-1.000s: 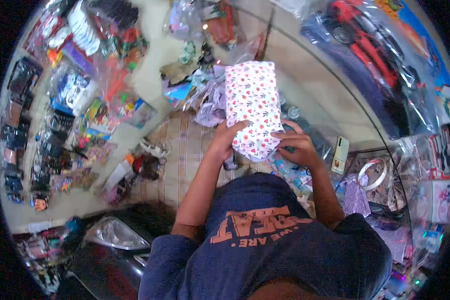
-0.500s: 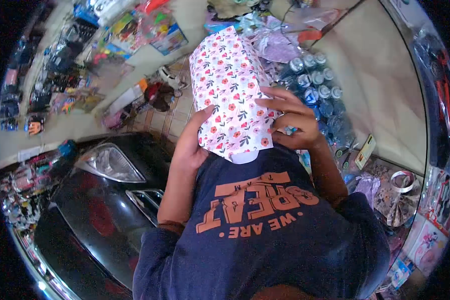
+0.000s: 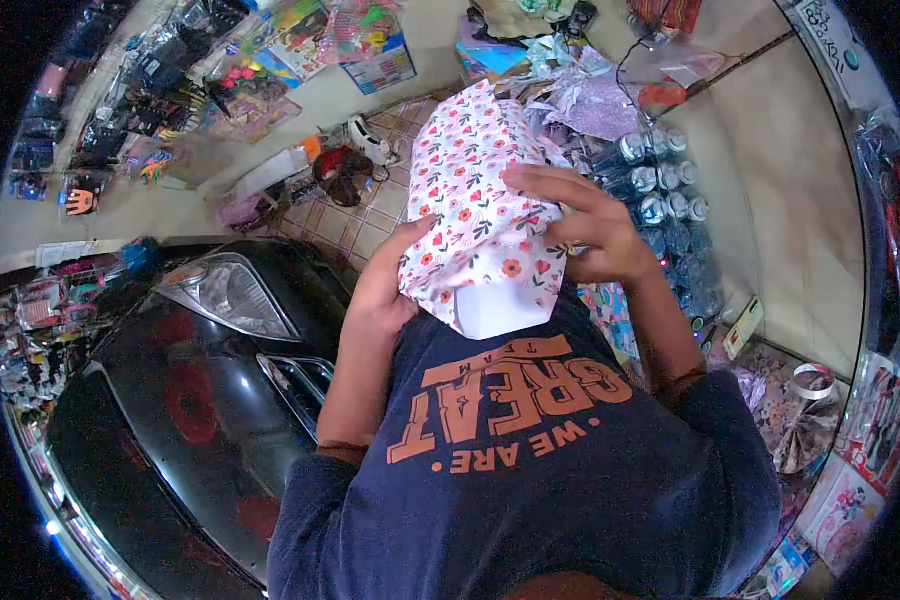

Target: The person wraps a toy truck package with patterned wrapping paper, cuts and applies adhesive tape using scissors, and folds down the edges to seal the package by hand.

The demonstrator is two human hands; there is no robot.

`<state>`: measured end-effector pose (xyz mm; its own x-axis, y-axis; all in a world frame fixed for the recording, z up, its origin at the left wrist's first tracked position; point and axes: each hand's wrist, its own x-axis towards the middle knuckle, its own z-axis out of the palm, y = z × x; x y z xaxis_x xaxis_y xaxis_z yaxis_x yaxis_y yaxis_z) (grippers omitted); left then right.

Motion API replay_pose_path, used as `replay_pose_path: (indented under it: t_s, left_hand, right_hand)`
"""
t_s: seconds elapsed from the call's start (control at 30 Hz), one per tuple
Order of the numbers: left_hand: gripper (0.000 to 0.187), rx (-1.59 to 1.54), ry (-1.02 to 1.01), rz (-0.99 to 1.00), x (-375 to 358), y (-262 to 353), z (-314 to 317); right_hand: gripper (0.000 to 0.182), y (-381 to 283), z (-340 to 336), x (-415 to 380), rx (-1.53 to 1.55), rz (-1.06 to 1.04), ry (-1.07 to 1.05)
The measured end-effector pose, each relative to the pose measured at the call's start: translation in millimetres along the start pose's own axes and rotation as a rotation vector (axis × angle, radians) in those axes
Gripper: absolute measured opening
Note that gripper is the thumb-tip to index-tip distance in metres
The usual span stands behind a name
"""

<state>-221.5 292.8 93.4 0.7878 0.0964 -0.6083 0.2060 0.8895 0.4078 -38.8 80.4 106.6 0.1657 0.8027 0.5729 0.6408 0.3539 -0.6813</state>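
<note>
A white paper bag or wrapper (image 3: pixel 465 200) with a red and pink floral print stands in front of my chest, its plain white inner side showing at the lower edge. My left hand (image 3: pixel 392 275) grips its left side, thumb on the printed face and fingers hidden behind. On the right side, my right hand (image 3: pixel 595 225) holds the paper, its fingers bent over the printed face near the right edge.
A black car front (image 3: pixel 190 400) stands at the left. Bottles (image 3: pixel 660 190) are grouped at the right, beyond my right hand. A roll of tape (image 3: pixel 812 382) lies at the right. Packaged goods (image 3: pixel 260 80) hang along the wall at upper left.
The view has shifted. The paper's near end has folded and opened out, showing more of its white inner side. My right hand's fingers have moved further over the printed face.
</note>
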Motion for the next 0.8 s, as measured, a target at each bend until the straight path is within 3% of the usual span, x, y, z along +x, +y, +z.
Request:
replay_pose_path:
  t_s: [0.1, 0.23, 0.53, 0.6, 0.63, 0.7, 0.8]
  left_hand:
    - [0.040, 0.019, 0.007, -0.011, -2, 3, -3]
    - [0.040, 0.039, -0.012, -0.007, -5, 4, -3]
    - [0.043, 0.143, 0.037, -0.020, -14, 12, -5]
    - [0.063, 0.114, 0.037, -0.038, -13, 12, -4]
    - [0.063, 0.115, 0.036, -0.040, -12, 8, -4]
    - [0.090, 0.225, 0.110, 0.195, -11, 2, -5]
    - [0.105, 0.283, 0.106, 0.146, -17, 3, 3]
  right_hand:
    - [0.017, 6, 0, 11, -0.012, -0.142, -0.053]
    - [0.021, -2, 6, 15, -0.030, -0.123, -0.153]
    - [0.019, -13, 23, 12, -0.092, -0.096, -0.104]
    - [0.019, -14, 24, 8, -0.113, -0.090, -0.092]
    - [0.020, -14, 26, 6, -0.131, -0.085, -0.083]
    - [0.021, -14, 30, 4, -0.123, -0.089, -0.072]
    - [0.017, -14, 30, -10, -0.096, -0.088, -0.070]
